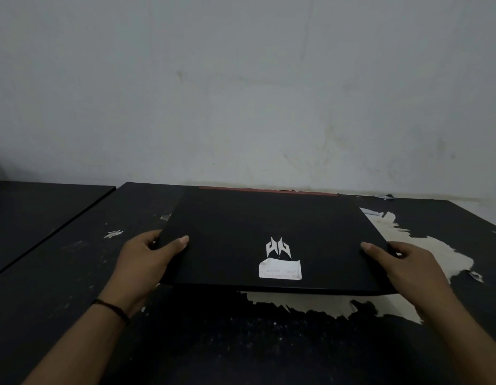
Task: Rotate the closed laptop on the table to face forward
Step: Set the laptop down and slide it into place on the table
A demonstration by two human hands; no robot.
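Black closed laptop (269,240) pinched by left hand (147,259) and right hand (405,265); could slip, scraping peeling dark worktop (74,273).

A plain, pale grey plastered wall (241,79) filled the upper half of the view, marked with faint scuffs and hairline cracks. Below it stood a matte black table with a worn laminate top (61,273), its dark coating peeled away in ragged pale patches (435,257) along the near and right side (bare board showing through). A second black tabletop (33,212) sat just beside it on the left, a narrow gap between them. The light was dim and even.
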